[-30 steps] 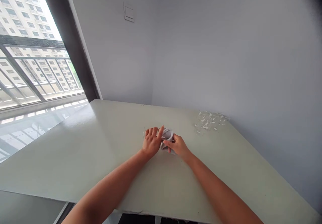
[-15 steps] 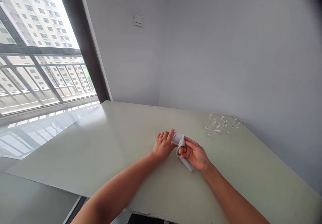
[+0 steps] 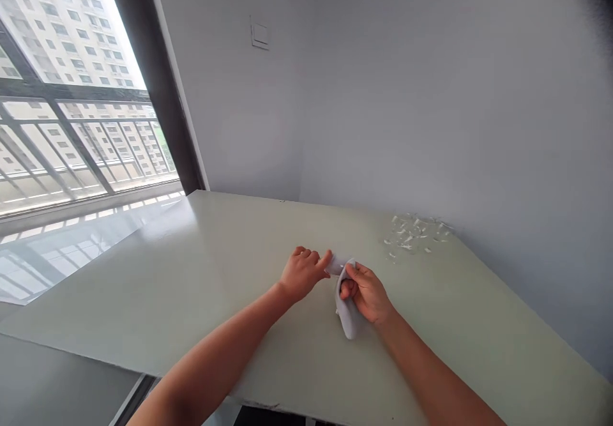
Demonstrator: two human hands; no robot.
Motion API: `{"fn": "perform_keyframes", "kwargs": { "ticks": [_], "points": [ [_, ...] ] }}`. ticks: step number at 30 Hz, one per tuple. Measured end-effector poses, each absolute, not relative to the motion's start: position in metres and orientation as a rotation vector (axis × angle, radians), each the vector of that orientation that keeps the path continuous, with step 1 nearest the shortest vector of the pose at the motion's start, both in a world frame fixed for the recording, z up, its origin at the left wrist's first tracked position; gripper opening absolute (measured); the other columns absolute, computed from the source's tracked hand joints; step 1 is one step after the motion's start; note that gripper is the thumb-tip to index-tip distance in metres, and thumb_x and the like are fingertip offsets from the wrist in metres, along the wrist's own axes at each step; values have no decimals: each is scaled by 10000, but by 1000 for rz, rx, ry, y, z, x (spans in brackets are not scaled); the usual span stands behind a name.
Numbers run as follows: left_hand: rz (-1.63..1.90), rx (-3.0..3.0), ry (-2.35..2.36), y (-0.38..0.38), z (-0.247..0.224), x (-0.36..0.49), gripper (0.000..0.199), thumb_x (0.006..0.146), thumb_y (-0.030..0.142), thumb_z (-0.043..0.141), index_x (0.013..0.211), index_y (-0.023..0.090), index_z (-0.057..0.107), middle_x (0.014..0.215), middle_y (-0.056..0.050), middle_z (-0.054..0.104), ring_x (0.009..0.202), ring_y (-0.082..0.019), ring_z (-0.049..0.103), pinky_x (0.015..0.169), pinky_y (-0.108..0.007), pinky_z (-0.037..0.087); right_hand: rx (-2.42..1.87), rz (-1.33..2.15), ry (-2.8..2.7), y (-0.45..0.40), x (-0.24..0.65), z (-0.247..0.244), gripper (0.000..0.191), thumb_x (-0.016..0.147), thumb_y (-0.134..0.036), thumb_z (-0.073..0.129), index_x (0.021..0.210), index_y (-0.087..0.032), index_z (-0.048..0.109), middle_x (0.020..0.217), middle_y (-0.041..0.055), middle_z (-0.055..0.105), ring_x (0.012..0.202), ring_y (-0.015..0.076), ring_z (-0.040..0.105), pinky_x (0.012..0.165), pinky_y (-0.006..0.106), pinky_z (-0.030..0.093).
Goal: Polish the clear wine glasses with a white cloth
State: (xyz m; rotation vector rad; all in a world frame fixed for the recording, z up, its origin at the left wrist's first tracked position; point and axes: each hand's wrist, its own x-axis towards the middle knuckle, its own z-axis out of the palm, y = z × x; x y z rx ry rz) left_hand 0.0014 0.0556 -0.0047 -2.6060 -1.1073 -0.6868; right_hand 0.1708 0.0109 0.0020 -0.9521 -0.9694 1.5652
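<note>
A soft, pale grey sock (image 3: 347,314) is held just above the table, bent so that one end points left and the other hangs down. My left hand (image 3: 305,271) pinches its left end between thumb and forefinger, with the other fingers curled loosely. My right hand (image 3: 368,292) grips the bend, thumb on top and curled fingers inside the fold. A tiny white bit shows at the hanging part's left edge; I cannot make out what it is. The fingers hide some of the fabric.
Many small clear plastic pieces (image 3: 412,234) lie scattered at the table's back right, near the wall. The pale glossy table (image 3: 230,253) has its front edge close below my arms. A wall switch (image 3: 260,35) and a large window (image 3: 81,126) are beyond.
The sock's hanging end has swung left and hangs straighter down. My left hand has shifted slightly left, and my right thumb now presses on the fold. The view has tilted a little.
</note>
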Motion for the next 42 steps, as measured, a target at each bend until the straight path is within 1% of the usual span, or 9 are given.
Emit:
{"fn": "perform_keyframes", "kwargs": {
  "ticks": [4, 8, 12, 16, 23, 29, 35, 39, 42],
  "points": [
    [-676, -2978, -1290, 63, 8, -13, 567, 738, 603, 476, 1166, 232, 465, 687, 5, 600, 633, -150, 565, 607, -260, 376, -974, 1559, -1264, 7, 180, 14, 316, 737, -451, 600, 813, -148, 552, 454, -16, 576, 397, 121, 534, 444, 227, 378],
    [-379, -3573, -1347, 63, 18, -21, 521, 785, 606, 390, 1112, 217, 502, 634, 22, 583, 544, -116, 540, 506, -217, 363, -970, 1633, -1503, 7, 192, 19, 307, 746, -402, 608, 881, -129, 572, 492, 3, 610, 449, 142, 584, 480, 236, 389],
    [-642, -3132, -1362, 58, 12, -10, 468, 812, 567, 376, 1090, 220, 523, 784, -42, 629, 736, -180, 580, 667, -301, 422, -982, 1579, -1277, 16, 193, 10, 291, 748, -421, 596, 833, -145, 569, 489, 1, 606, 453, 136, 583, 482, 232, 405],
    [-843, -2684, -1105, 57, 3, -1, 418, 792, 516, 465, 1046, 194, 546, 785, -80, 623, 848, -216, 554, 880, -408, 343, -935, 1560, -952, 21, 183, 2, 305, 717, -452, 617, 786, -159, 568, 444, -32, 554, 402, 102, 527, 495, 234, 434],
    [-609, -3256, -1393, 65, 8, -13, 429, 853, 528, 315, 884, 208, 598, 619, 12, 614, 544, -113, 521, 583, -237, 390, -920, 1573, -1334, 11, 191, 14, 313, 728, -415, 622, 863, -135, 580, 474, -2, 596, 415, 132, 562, 462, 230, 395],
    [-860, -2678, -1147, 57, 1, -1, 395, 780, 444, 529, 1105, 220, 529, 920, -82, 606, 905, -222, 527, 839, -377, 361, -942, 1498, -1090, 17, 189, 9, 296, 715, -436, 623, 780, -152, 573, 460, -13, 579, 415, 111, 534, 501, 236, 413],
    [-839, -2845, -1186, 66, 0, -9, 318, 810, 484, 460, 924, 214, 583, 727, -35, 576, 715, -168, 519, 713, -311, 380, -919, 1543, -1251, 11, 188, 13, 314, 710, -442, 626, 818, -152, 572, 490, -11, 596, 430, 130, 566, 485, 236, 409],
    [-530, -3310, -1349, 65, 1, -11, 388, 839, 530, 348, 832, 209, 566, 707, 16, 587, 590, -121, 509, 578, -248, 379, -935, 1577, -1333, 15, 196, 13, 312, 705, -439, 630, 792, -143, 584, 473, -15, 583, 395, 129, 559, 434, 218, 376],
    [-595, -3079, -1312, 62, -1, -6, 330, 819, 505, 418, 874, 214, 566, 768, -12, 597, 704, -160, 537, 706, -300, 393, -976, 1562, -1136, 22, 191, 1, 293, 694, -426, 644, 741, -145, 578, 455, -20, 570, 386, 108, 538, 429, 206, 377]
  ]
}}
